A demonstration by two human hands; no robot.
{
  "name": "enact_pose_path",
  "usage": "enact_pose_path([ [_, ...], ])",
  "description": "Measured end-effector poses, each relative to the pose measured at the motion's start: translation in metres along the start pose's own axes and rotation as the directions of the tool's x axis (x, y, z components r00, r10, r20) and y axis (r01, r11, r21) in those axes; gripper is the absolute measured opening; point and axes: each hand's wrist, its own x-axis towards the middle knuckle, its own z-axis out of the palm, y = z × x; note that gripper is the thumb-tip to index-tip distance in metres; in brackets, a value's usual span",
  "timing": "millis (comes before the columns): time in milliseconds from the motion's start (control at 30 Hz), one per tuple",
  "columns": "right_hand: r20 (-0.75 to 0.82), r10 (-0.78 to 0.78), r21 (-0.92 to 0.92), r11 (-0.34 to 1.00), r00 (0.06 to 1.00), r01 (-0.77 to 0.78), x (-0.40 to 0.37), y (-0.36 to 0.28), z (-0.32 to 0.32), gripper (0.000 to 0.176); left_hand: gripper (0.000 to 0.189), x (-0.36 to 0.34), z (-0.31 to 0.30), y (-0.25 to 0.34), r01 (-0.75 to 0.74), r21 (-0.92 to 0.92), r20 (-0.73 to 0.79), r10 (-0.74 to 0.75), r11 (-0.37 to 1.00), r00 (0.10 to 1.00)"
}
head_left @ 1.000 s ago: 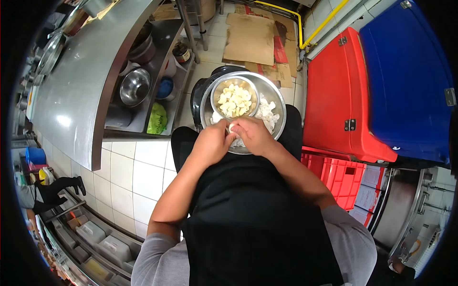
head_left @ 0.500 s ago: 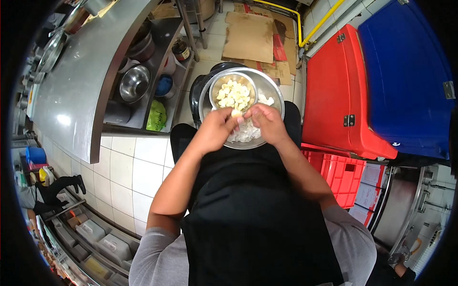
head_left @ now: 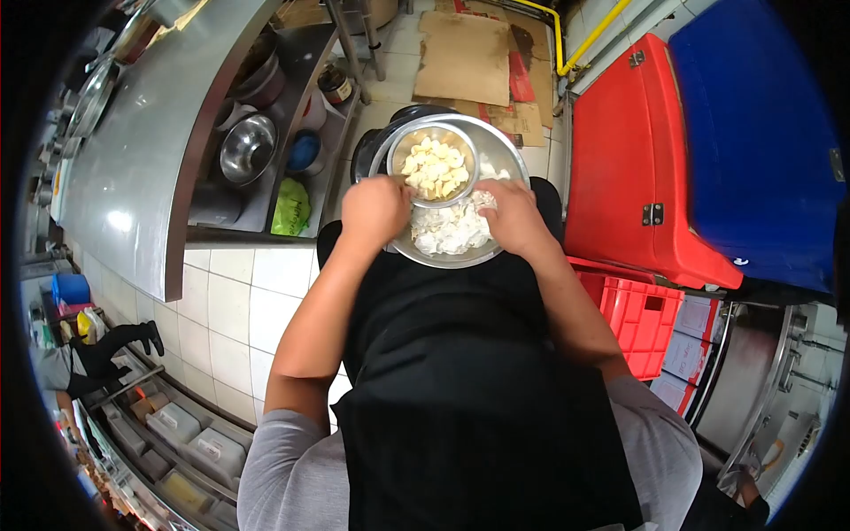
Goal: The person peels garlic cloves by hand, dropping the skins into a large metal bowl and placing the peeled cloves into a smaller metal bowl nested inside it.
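A small steel bowl (head_left: 397, 146) of peeled garlic cloves (head_left: 435, 168) sits inside a wide steel basin (head_left: 505, 146) over my lap. White papery garlic skins (head_left: 450, 232) are heaped in the near part of the basin. My left hand (head_left: 376, 211) is closed at the left side, its fingertips by the small bowl's lower left rim; whatever it holds is hidden. Over the basin's right side, my right hand (head_left: 513, 217) has curled fingers and its thumb beside the skins. Its grip content cannot be made out.
To the left stands a steel counter (head_left: 133, 142) with a shelf holding a metal bowl (head_left: 248, 149) and a green bag (head_left: 290, 208). On the right are a red cooler box (head_left: 620, 168), a blue one (head_left: 753, 124) and a red crate (head_left: 633, 323). Cardboard (head_left: 460, 57) lies on the floor ahead.
My hands were together over the near rim of the small bowl with a pale clove between them. They have moved apart, left and right, uncovering the skins; the clove no longer shows between them.
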Motion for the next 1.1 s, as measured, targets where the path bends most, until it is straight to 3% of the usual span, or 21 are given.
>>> enact_pose_path([
  [33,0.004,-0.003,0.009,1.0,1.0,0.003,0.0,-0.003,0.002,0.015,0.021,-0.006,0.016,-0.008,-0.052,0.114,0.044,0.047,0.992,0.998],
  [67,-0.058,-0.039,0.002,0.999,0.998,0.04,0.002,-0.007,0.004,0.021,0.017,-0.011,0.033,-0.021,-0.189,0.194,0.032,0.187,0.963,0.982],
  [100,-0.121,-0.077,-0.01,0.997,0.99,0.077,0.004,-0.009,0.005,0.027,0.014,-0.015,0.025,-0.013,-0.268,0.265,0.129,0.242,0.926,0.962],
  [133,-0.121,-0.081,-0.007,0.997,0.989,0.08,0.001,-0.011,0.012,0.027,0.016,-0.019,0.026,-0.011,-0.291,0.248,0.125,0.267,0.924,0.956],
  [167,0.122,-0.008,0.074,0.997,0.992,-0.001,-0.007,-0.013,0.022,0.027,0.02,-0.024,0.027,-0.01,-0.318,0.229,0.125,0.296,0.92,0.947],
  [200,0.36,0.048,0.132,0.986,0.932,-0.102,-0.012,-0.017,0.028,0.028,0.02,-0.028,0.028,-0.007,-0.323,0.23,0.128,0.3,0.918,0.945],
  [233,0.355,0.054,0.129,0.986,0.933,-0.106,-0.008,-0.028,0.027,0.028,0.024,-0.032,0.028,-0.004,-0.346,0.201,0.178,0.313,0.916,0.933],
  [300,0.615,0.242,-0.171,0.97,0.751,-0.173,0.0,-0.047,0.027,0.041,0.029,-0.037,0.029,0.003,-0.372,0.172,0.228,0.33,0.912,0.916],
  [333,0.632,0.252,-0.193,0.967,0.733,-0.166,0.001,-0.047,0.031,0.052,0.031,-0.04,0.03,0.008,-0.346,0.088,0.282,0.31,0.934,0.908],
  [400,0.64,0.277,-0.216,0.96,0.717,-0.178,0.005,-0.051,0.034,0.054,0.029,-0.043,0.033,0.009,-0.311,-0.005,0.341,0.294,0.951,0.893],
  [533,0.669,0.348,-0.291,0.936,0.656,-0.2,0.013,-0.059,0.033,0.056,0.026,-0.042,0.04,0.004,-0.345,0.085,0.341,0.299,0.935,0.891],
  [633,0.636,0.396,-0.334,0.915,0.663,-0.226,0.013,-0.057,0.038,0.054,0.025,-0.04,0.04,0.005,-0.384,0.154,0.45,0.281,0.91,0.847],
  [833,0.653,0.41,-0.341,0.91,0.637,-0.236,0.01,-0.043,0.031,0.044,0.026,-0.045,0.041,0.008,-0.308,0.038,0.368,0.274,0.95,0.889],
  [1000,0.651,0.373,-0.275,0.928,0.662,-0.252,0.011,-0.044,0.021,0.042,0.022,-0.044,0.04,0.002,-0.279,-0.137,0.054,0.288,0.95,0.956],
  [1100,0.648,0.344,-0.23,0.939,0.679,-0.256,0.012,-0.048,0.023,0.044,0.02,-0.04,0.038,-0.002,-0.265,-0.134,0.089,0.278,0.955,0.956],
])
